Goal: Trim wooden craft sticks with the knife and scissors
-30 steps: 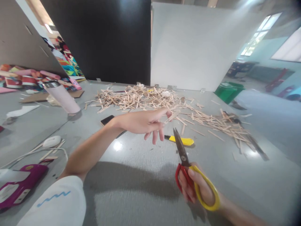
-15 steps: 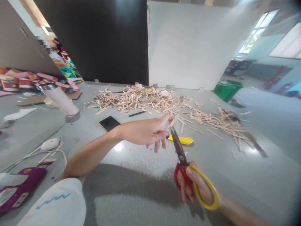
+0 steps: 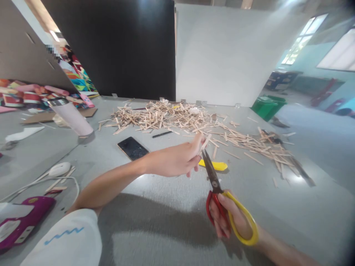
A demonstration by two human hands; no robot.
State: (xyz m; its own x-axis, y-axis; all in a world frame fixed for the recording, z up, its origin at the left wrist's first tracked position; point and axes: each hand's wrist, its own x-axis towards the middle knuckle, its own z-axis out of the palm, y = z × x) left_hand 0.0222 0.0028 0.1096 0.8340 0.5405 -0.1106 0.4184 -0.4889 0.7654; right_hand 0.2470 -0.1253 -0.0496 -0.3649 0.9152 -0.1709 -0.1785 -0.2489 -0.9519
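"Head view: how far along is it?"

"One wooden stick [image 3: 206, 141] is up off the table [image 3: 155, 236], pinched in the left hand [image 3: 177, 159]. The right hand [image 3: 236, 214] grips the scissors [image 3: 214, 181] by the handles, tips right by the stick. Whether they touch, I can't tell."

"What's left?"

"No cut shows in that stick, I'd judge, and a loose heap of sticks [image 3: 161, 116] lies beyond."

"Anything in the way?"

"A yellow cutter [image 3: 217, 166] lies behind the blades, partly hidden. A phone [image 3: 133, 148] and black pen [image 3: 162, 134] lie beyond the left forearm [image 3: 111, 184]."
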